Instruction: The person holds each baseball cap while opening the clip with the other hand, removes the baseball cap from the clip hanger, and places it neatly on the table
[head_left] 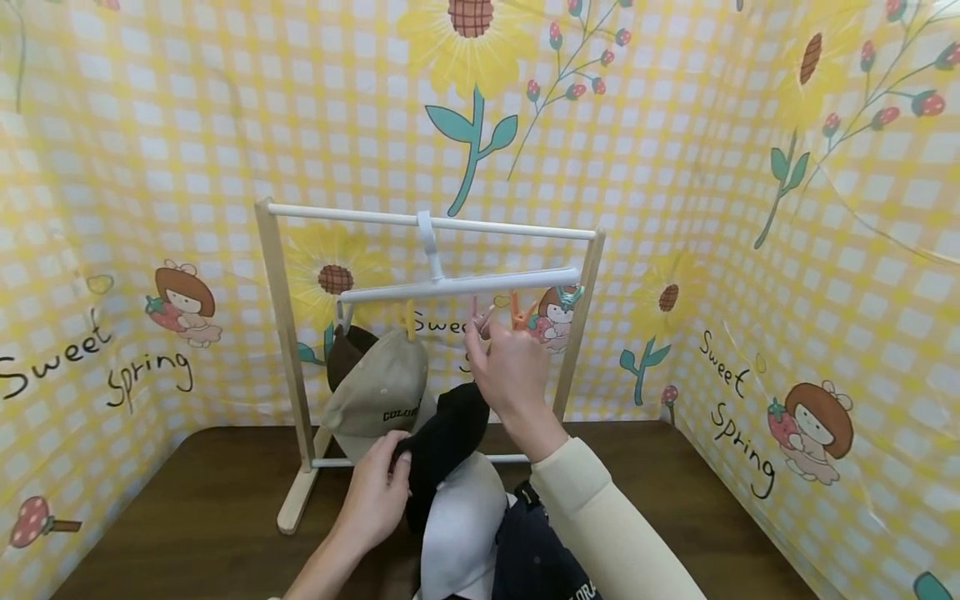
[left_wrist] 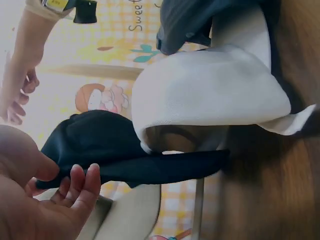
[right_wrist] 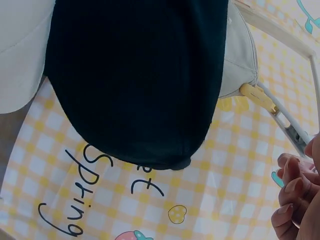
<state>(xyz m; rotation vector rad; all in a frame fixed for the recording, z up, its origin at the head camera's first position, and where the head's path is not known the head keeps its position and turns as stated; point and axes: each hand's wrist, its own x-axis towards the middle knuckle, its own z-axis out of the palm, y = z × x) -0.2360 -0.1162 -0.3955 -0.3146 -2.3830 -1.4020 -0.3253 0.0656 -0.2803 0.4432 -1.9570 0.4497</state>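
My left hand [head_left: 373, 493] pinches the edge of a black cap [head_left: 450, 429] between thumb and fingers, holding it up off the table below the hanger. In the left wrist view the thumb lies on one side of the black cap [left_wrist: 95, 137] and the fingers on the other. My right hand [head_left: 513, 367], raised under the hanger bar [head_left: 495, 283], pinches a pink clip [head_left: 480, 317] that hangs there. Left of it, a beige cap [head_left: 386, 379] hangs from a yellow clip [head_left: 410, 319], with a dark brown cap [head_left: 347, 354] behind it.
An orange clip [head_left: 521, 311] and a green clip [head_left: 570, 296] hang at the bar's right end. The hanger hooks over a rack's white rod [head_left: 510, 227]. A white cap [head_left: 465, 517] and a navy cap [head_left: 536, 546] are at the front of the brown table [head_left: 217, 492].
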